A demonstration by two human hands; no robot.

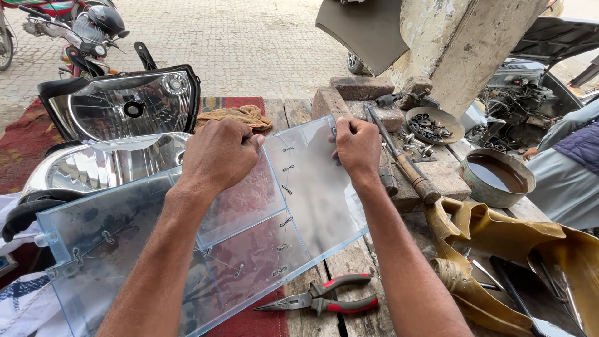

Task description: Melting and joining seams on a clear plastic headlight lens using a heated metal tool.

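Note:
A clear bluish plastic panel (249,218) lies on the wooden bench, its cracks stitched with small wire staples. My left hand (218,153) is closed over the panel's upper middle edge. My right hand (357,146) pinches the panel's far right corner, fingers closed on it. A row of wire stitches (287,187) runs down the crack between my two hands. Red-handled pliers (324,301) lie on the bench just below the panel.
Two vehicle headlights (125,106) sit at the left on a red cloth. Bricks (359,87), a hammer (405,165), a dish of small parts (433,125) and a metal bowl of liquid (496,178) stand at the right. Yellow-brown cloth (499,249) lies at lower right. A person (571,168) works beside a car.

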